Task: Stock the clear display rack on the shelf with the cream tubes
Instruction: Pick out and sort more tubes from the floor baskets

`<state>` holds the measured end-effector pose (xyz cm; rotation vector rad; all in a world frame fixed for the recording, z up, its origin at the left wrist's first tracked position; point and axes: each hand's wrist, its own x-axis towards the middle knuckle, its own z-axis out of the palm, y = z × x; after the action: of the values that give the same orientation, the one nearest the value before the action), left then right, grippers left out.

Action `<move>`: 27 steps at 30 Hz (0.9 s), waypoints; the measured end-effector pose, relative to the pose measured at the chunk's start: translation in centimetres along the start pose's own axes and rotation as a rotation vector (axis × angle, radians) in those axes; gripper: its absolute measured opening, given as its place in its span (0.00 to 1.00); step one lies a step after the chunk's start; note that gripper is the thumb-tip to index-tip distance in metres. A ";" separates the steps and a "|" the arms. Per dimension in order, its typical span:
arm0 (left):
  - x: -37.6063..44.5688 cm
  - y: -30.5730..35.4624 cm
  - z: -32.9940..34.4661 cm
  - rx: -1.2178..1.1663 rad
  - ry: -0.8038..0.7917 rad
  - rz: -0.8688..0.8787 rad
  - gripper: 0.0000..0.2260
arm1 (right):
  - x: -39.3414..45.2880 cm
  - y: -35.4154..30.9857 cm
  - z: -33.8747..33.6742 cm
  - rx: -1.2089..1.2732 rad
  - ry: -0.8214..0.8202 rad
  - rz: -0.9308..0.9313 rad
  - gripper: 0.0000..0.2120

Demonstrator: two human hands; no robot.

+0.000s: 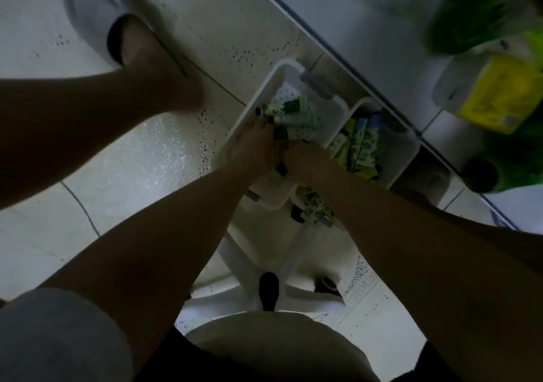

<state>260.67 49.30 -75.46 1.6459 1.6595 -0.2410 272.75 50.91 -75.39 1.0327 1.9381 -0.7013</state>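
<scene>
1. The view looked steeply down at a tiled floor (123, 152), dim and somewhat blurred.
2. Two white baskets stood side by side on the floor, against the base of a white shelf unit (352, 23).
3. The left basket (282, 71) held a few green-and-white cream tubes (293, 111) lying flat, with dark caps.
4. The right basket (407, 149) was packed with more tubes and packets (360, 143) in green, yellow and blue.
5. Both hands reached down into the near end of the left basket, close together, nearly touching.
6. The left hand (252, 146) lay over the tubes with fingers pointing down into the basket; a dark cap showed just beside its fingertips, but whether it gripped a tube I cannot tell.
7. The right hand (305, 158) was curled, knuckles up, with tubes showing around it; what it held, if anything, was hidden.
8. More patterned tubes (314, 208) showed below the right wrist.
9. A foot in a white slipper (97, 14) rested on the floor at upper left.
10. The white base of a stool (264, 264) stood under the person.
11. Green and yellow packages (496, 93) sat on the shelf at upper right.
12. The clear display rack could not be made out.
</scene>
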 end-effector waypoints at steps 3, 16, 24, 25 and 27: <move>0.4 -0.5 1.3 0.011 0.052 -0.070 0.21 | 1.1 -0.5 -0.3 -0.171 -0.048 -0.002 0.12; -1.6 -1.4 -0.2 -0.225 -0.095 -0.127 0.15 | -1.5 0.3 -1.8 0.151 0.168 -0.158 0.16; -4.3 0.5 -6.6 -0.587 -0.005 -0.110 0.23 | -9.0 3.3 -3.9 0.699 0.364 -0.064 0.18; -4.7 1.0 -7.6 -0.619 0.014 -0.083 0.21 | -10.2 3.5 -4.5 0.849 0.404 -0.036 0.18; -5.7 2.2 -9.4 -0.686 0.048 -0.024 0.18 | -12.6 3.9 -5.7 1.087 0.483 0.016 0.19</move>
<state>258.38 51.07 -64.58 1.1140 1.5573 0.3306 278.07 52.17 -62.04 1.9937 1.8880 -1.7069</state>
